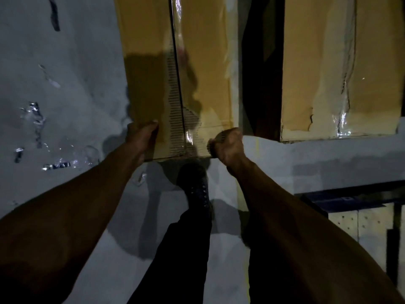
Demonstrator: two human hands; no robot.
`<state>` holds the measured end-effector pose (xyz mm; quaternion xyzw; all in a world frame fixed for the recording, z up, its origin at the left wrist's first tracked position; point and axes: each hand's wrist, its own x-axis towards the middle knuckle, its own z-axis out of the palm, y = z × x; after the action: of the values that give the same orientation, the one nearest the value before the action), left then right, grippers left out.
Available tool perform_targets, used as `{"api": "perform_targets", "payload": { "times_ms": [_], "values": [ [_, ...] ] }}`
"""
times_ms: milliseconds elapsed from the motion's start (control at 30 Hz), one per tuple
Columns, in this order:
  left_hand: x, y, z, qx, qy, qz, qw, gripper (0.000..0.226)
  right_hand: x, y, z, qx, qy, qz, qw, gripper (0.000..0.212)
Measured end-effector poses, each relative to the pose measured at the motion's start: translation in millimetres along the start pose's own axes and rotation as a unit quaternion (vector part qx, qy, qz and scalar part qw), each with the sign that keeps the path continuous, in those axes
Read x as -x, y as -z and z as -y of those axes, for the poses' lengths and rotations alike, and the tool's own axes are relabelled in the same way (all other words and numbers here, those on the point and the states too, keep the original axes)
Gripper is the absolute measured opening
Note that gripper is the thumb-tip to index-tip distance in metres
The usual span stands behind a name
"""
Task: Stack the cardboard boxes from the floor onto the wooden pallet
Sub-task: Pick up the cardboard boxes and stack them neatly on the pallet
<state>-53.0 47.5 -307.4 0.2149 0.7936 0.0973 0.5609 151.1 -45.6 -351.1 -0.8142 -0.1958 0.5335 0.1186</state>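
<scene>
A long brown cardboard box [149, 69], taped along its middle seam, runs from the top of the head view down to my hands. My left hand [141, 139] grips its near left corner, thumb on top. My right hand [229, 144] is closed on the near right corner at the lower edge. A second cardboard box [324, 69] with torn tape lies to the right, across a dark gap. I see no pallet.
The grey concrete floor [65, 95] carries scraps of clear tape [35, 117] on the left. My dark shoe [195, 183] and trouser leg are just below the box's near edge. A dark blue frame [350, 200] over perforated board sits at the lower right.
</scene>
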Motion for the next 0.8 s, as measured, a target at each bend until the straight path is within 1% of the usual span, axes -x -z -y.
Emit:
{"api": "perform_targets", "payload": {
  "times_ms": [33,67,100,133,167,233,267,300,367,433,500,533,633,700,733,800],
  "values": [
    [-2,1,-1,-0.013,0.001,-0.007,1.000,0.055,-15,-7,-11,-0.015,-0.008,0.015,1.000,0.041],
    [-2,1,-2,-0.015,0.005,-0.009,1.000,0.051,-20,-7,-15,-0.021,-0.015,0.024,0.999,0.046],
    [-2,-1,-2,-0.024,0.007,-0.019,1.000,0.050,-19,-3,-15,-0.029,-0.022,0.029,0.999,0.057],
    [1,-3,-5,-0.037,0.002,-0.033,0.999,0.055,-10,7,-6,-0.034,-0.016,0.033,0.999,0.070],
    [7,-6,-10,-0.065,-0.008,-0.056,0.996,0.062,1,17,2,-0.035,-0.010,0.034,0.999,0.077],
    [18,-14,-18,-0.149,-0.023,-0.099,0.984,0.075,33,44,25,-0.043,-0.009,0.016,0.999,0.072],
    [26,-21,-21,-0.196,-0.034,-0.114,0.973,0.077,39,57,25,-0.047,-0.001,0.001,0.999,0.069],
    [36,-31,-25,-0.240,-0.056,-0.114,0.962,0.078,42,72,24,-0.043,0.010,-0.021,0.999,0.067],
    [55,-54,-30,-0.305,-0.125,-0.081,0.941,0.080,48,105,25,-0.028,0.035,-0.070,0.997,0.061],
    [69,-86,-36,-0.356,-0.203,-0.053,0.911,0.080,46,145,24,-0.026,0.038,-0.105,0.993,0.056],
    [89,-123,-48,-0.413,-0.245,-0.039,0.876,0.078,40,188,16,-0.007,0.036,-0.146,0.989,0.060],
    [97,-142,-54,-0.419,-0.249,-0.025,0.873,0.078,36,210,9,0.004,0.032,-0.168,0.985,0.063],
    [111,-204,-69,-0.372,-0.272,0.005,0.888,0.077,12,267,-14,0.010,0.015,-0.210,0.977,0.064],
    [113,-241,-78,-0.359,-0.286,0.026,0.888,0.079,-9,299,-32,0.009,-0.013,-0.237,0.971,0.072],
    [112,-259,-80,-0.356,-0.282,0.032,0.891,0.080,-19,312,-42,0.017,-0.026,-0.240,0.970,0.079],
    [104,-292,-82,-0.346,-0.241,0.056,0.905,0.087,-40,336,-64,0.040,-0.042,-0.230,0.972,0.088]
  ]
}}
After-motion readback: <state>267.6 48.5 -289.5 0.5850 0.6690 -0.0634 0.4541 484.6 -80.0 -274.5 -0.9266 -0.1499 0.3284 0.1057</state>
